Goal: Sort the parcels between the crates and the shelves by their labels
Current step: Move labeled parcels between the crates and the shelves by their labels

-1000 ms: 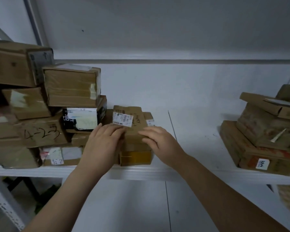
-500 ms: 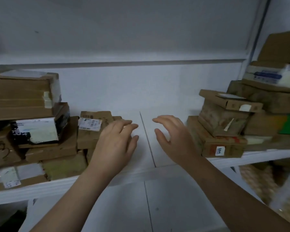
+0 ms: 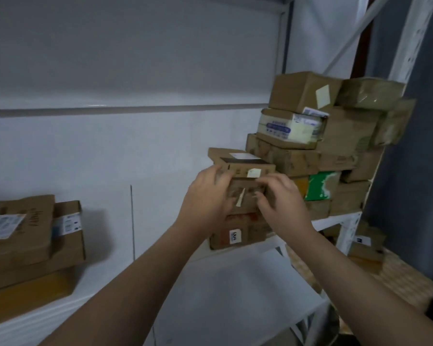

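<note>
A small stack of brown cardboard parcels stands on the white shelf (image 3: 235, 283) at centre right. A flat box (image 3: 240, 162) with a pale sticker lies on top, a taped brown parcel (image 3: 245, 196) sits under it, and a box with a small white label (image 3: 235, 234) is at the bottom. My left hand (image 3: 205, 198) curls round the left side of the taped brown parcel, fingertips up near the flat box's corner. My right hand (image 3: 283, 203) grips the parcel's front right, fingers hooked over its top edge. Both hands hide much of it.
A taller pile of parcels (image 3: 310, 136), with a green one (image 3: 320, 186), fills the shelf's right end against the upright (image 3: 345, 233). More labelled boxes (image 3: 23, 245) sit at the left. A woven crate (image 3: 398, 280) holding parcels stands below at the right.
The view has swung right. Both hands left the left-hand boxes, crossed the bare middle of the shelf open, and now close on the taped parcel in the right stack.
</note>
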Tool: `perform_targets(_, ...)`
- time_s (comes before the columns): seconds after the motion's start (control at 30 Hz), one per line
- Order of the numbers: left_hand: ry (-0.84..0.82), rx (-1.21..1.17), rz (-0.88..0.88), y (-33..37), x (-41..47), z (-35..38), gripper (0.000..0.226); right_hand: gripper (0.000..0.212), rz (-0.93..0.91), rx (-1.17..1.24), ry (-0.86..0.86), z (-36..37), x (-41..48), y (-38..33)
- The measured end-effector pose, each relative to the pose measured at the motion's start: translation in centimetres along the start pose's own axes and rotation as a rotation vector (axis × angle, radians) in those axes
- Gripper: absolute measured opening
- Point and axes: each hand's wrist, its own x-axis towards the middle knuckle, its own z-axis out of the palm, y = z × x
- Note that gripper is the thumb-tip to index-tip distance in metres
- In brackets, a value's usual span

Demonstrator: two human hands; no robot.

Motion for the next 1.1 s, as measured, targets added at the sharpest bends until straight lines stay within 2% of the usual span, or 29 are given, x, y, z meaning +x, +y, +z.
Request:
perform_targets(0.13, -0.067, 0.317, 0.124, 0.9, 3.7, 2.6, 0.076, 0.033, 0.022, 0.094, -0.024, -0.3, 0.6, 2.1)
perform_targets(0.2, -0.097, 0.386, 0.118, 0.8, 4.7, 3.5, 0.072, 0.034, 0.017, 0.131, -0.027, -0.3, 0.9, 2.8)
perform_targets(0.3, -0.042, 0.376, 0.131, 0.7, 5.6, 3.2, 0.053, 0.033, 0.025, 0.250, -0.016, -0.2, 1.3, 3.3)
perform_targets(0.37, 0.032, 0.345, 0.163, 0.5, 5.1, 2.1, 0.046, 0.031, 0.080, 0.454, -0.021, -0.4, 1.4, 3.2)
perform_targets(0.47, 0.232, 0.215, 0.213, -1.0, 2.9, 1.1, 0.044, 0.031, 0.198, 0.871, -0.035, -0.8, 1.9, 2.5)
perform_targets(0.53, 0.350, 0.141, 0.253, -2.2, 0.9, 0.7, 0.042, 0.039, 0.314, 1.180, -0.061, -1.0, 2.8, 1.9)
perform_targets(0.6, 0.404, 0.099, 0.305, -3.0, -0.7, 0.4, 0.033, 0.051, 0.403, 1.375, -0.114, -0.9, 3.8, 1.5)
perform_targets(0.7, 0.398, 0.088, 0.317, -3.7, -2.4, -0.3, 0.025, 0.073, 0.415, 1.409, -0.159, -0.2, 4.7, 0.6)
perform_targets(0.8, 0.419, 0.187, 0.251, -4.3, -3.6, -1.2, 0.037, 0.094, 0.381, 1.422, -0.218, 1.2, 4.8, -0.6)
perform_targets(0.87, 0.457, 0.271, 0.267, -4.3, -4.5, -1.8, 0.037, 0.103, 0.368, 1.451, -0.237, 2.1, 4.7, -1.5)
perform_targets(0.93, 0.488, 0.302, 0.285, -4.2, -5.4, -2.6, 0.032, 0.107, 0.337, 1.500, -0.256, 2.8, 4.6, -2.3)
perform_targets(1.0, 0.466, 0.231, 0.238, -4.4, -6.2, -3.9, 0.031, 0.106, 0.322, 1.545, -0.265, 3.1, 4.6, -2.8)
perform_targets(1.1, 0.445, -0.042, -0.053, -4.8, -7.1, -6.1, 0.033, 0.095, 0.254, 1.366, -0.254, 3.2, 4.6, -3.4)
